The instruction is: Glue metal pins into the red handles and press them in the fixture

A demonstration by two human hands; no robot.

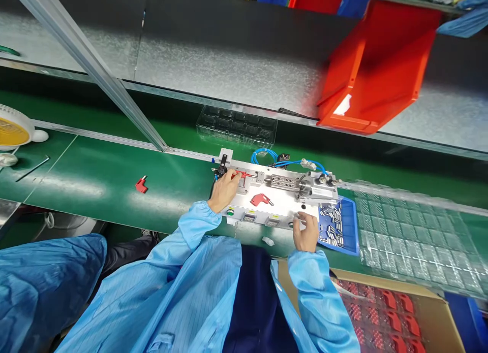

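Observation:
My left hand [224, 191] is closed on a red plastic part [244, 174], which lies in the left end of a bench-top fixture [282, 200]. A metal rod on the fixture lines up with that part. In front of the rod, a red pistol-shaped piece [260, 199] with a metal pin at its tip rests on the white plate. My right hand [306, 233] is at the fixture's front right corner, thumb and fingers brought together; whatever they may hold is too small to make out. Right beside it stands a blue tray [353, 226] of small metal pins.
Another red piece [141, 185] lies on the green bench to the left. Clear blister trays [415, 231] cover the right side, above a carton [444, 317] of red parts. An orange bin [343, 89] sits on the shelf. Another person's blue sleeve [467, 18] shows top right.

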